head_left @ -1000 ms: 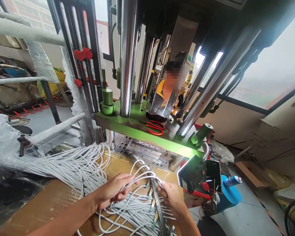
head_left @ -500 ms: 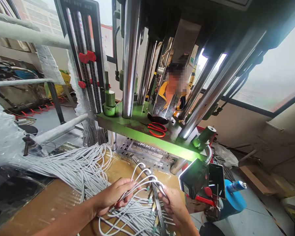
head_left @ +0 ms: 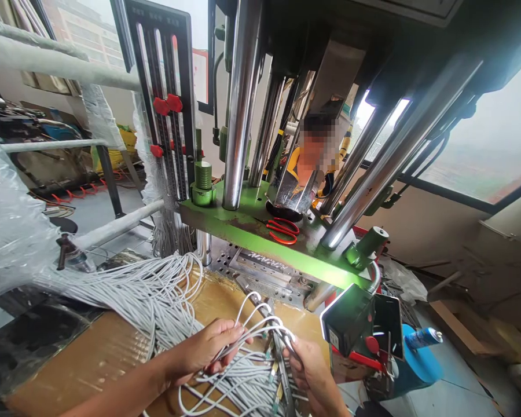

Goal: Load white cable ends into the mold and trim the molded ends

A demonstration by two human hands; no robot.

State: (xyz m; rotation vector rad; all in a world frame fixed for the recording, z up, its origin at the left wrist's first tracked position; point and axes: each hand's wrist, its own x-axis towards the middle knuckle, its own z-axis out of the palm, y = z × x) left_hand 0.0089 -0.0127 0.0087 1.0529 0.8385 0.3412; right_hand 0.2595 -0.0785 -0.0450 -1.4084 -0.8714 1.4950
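Observation:
My left hand [head_left: 212,347] is closed around several light grey cables [head_left: 260,329]. They arch from its fingers towards a long narrow metal bar [head_left: 279,353]. My right hand [head_left: 310,368] is closed at the right side of this bar, thumb and forefinger pinching a cable close to the bar. Under both hands lies a pile of more grey cables [head_left: 230,379], some with small greenish and gold-coloured ends beside the bar. A large bundle of grey cables [head_left: 143,289] spreads out to the left.
In front stands a green press [head_left: 260,229] with steel columns and red-handled cutters [head_left: 283,230] on its plate. A metal mould [head_left: 264,263] sits beneath. On the right are a dark control box [head_left: 347,318] and a blue container [head_left: 417,370]. A person [head_left: 301,168] is behind the press.
The camera has turned slightly, so the scene sits a little further right. Both hands keep almost the same place and hold on the cables.

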